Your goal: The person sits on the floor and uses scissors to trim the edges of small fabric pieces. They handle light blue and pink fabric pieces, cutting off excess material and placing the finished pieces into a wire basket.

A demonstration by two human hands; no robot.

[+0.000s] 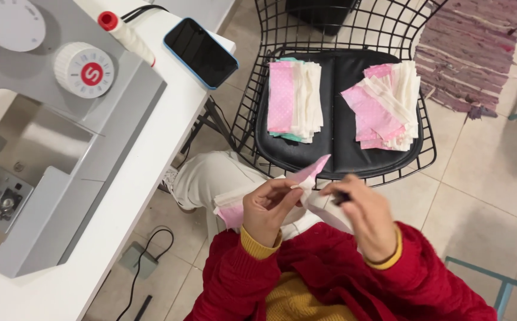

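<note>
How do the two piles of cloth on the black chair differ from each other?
The left pile is squared up, edges aligned; the right pile is fanned and lies askew. The left pile shows a mint-green layer at its top and bottom edges; no green shows in the right pile. Both mix pink dotted and cream pieces and rest on the chair cushion.

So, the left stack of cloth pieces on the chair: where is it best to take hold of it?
Probably by its near short end, coming from the person's side. The left stack lies flat and fairly squared on the chair cushion, long axis running away from the person, so a pinch over that end likely catches all layers. Both hands hold cloth now.
</note>
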